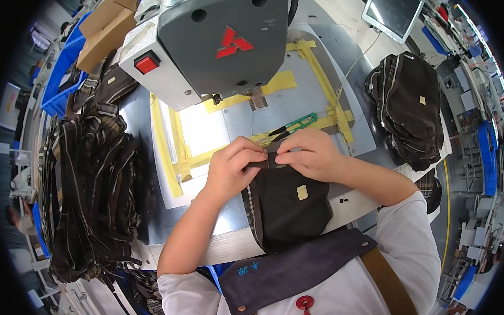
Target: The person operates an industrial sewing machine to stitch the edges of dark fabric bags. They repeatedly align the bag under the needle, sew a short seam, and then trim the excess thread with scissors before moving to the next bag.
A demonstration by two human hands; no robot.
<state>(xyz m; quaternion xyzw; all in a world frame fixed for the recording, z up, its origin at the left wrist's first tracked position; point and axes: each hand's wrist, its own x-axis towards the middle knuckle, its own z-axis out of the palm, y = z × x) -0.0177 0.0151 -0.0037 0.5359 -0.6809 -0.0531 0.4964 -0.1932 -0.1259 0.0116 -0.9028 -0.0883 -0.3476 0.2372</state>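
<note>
Pinching the far edge of a dark brown cloth piece with a silver zipper (287,217) in both hands.
Closed thumb to fingertips on the left of that edge with the left hand (230,165), likewise on the right with the right hand (314,154); impossible to make out the fabric layers beneath the curled fingers. Spread toward the near edge of the pale table (358,205). Just beyond the hands, dark-bladed, green-handled snips (305,122). Farther, a bulky grey machine head (212,64), cut off above. Heaped at left, dark zippered cloth pieces (89,185), too tangled to count; at right, a dark cloth stack (408,105), lower layers indistinct.
</note>
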